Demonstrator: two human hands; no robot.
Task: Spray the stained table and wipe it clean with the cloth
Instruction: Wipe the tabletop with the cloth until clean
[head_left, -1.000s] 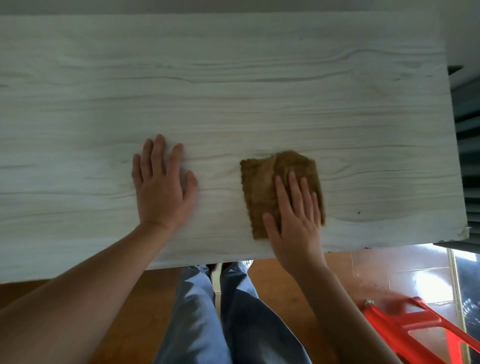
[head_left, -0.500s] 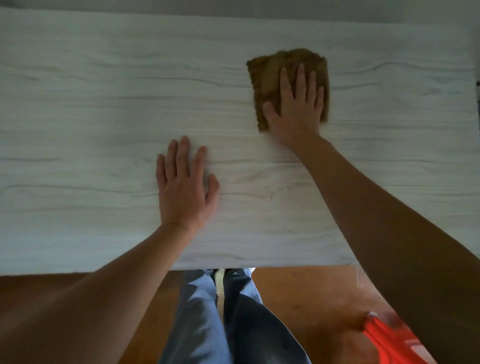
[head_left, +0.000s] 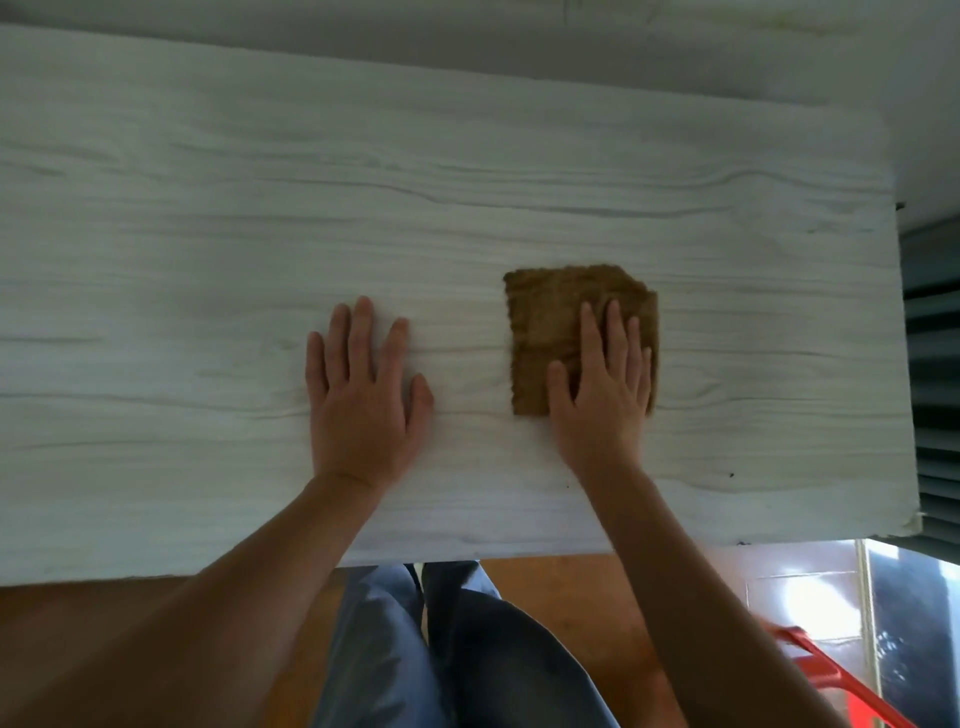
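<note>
A folded brown cloth (head_left: 550, 317) lies flat on the pale wood-grain table (head_left: 208, 234), right of centre. My right hand (head_left: 602, 395) presses down on the cloth's near right part with fingers spread flat. My left hand (head_left: 363, 395) rests palm-down on the bare table to the left of the cloth, fingers apart, holding nothing. No spray bottle is in view. A few small dark specks (head_left: 731, 474) sit near the table's front right corner.
The table's front edge runs just above my legs in blue trousers (head_left: 426, 649). A red plastic chair (head_left: 826, 680) shows at the bottom right over the orange tiled floor. A dark slatted surface (head_left: 935, 364) borders the table's right end.
My right hand has pulled the cloth back from the far side of the table toward me. My left hand has stayed flat on the table.
</note>
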